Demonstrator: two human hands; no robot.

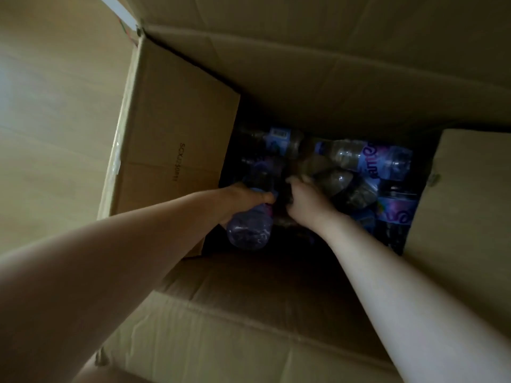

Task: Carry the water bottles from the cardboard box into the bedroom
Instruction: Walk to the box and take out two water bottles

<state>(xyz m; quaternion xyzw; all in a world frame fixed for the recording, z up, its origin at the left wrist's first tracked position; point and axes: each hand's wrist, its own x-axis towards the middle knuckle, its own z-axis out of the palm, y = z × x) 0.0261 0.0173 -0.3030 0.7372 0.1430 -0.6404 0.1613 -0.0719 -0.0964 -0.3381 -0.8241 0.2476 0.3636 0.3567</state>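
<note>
We look down into a big cardboard box (177, 150) with its flaps open. It stands on a light wooden floor (49, 111). It is dark inside the box, so much of it is hard for us to see.

Our left hand (243, 197) reaches in and holds a water bottle (250, 228). The fingers are curled round the middle of the bottle, and the thumb lies across it. The bottom of that bottle points up at us, and its top end is hidden in the dark behind the hand.

Our right hand (304, 200) is just beside the left one. Its fingers are curled down onto a second bottle (331, 181) that lies on its side in the pile. We cannot tell if the fingers go all the way round it, as the fingertips are lost in the dark.

More bottles lie on their sides deeper in the box, some with blue and purple labels (398, 214). One bottle by the far wall (279, 140) is dim. Another (367, 157) lies to its right. The right flap (464, 205) covers part of the pile, so we cannot count the bottles.

A white strip (119, 9) shows at the top left, cut off by the edge.
</note>
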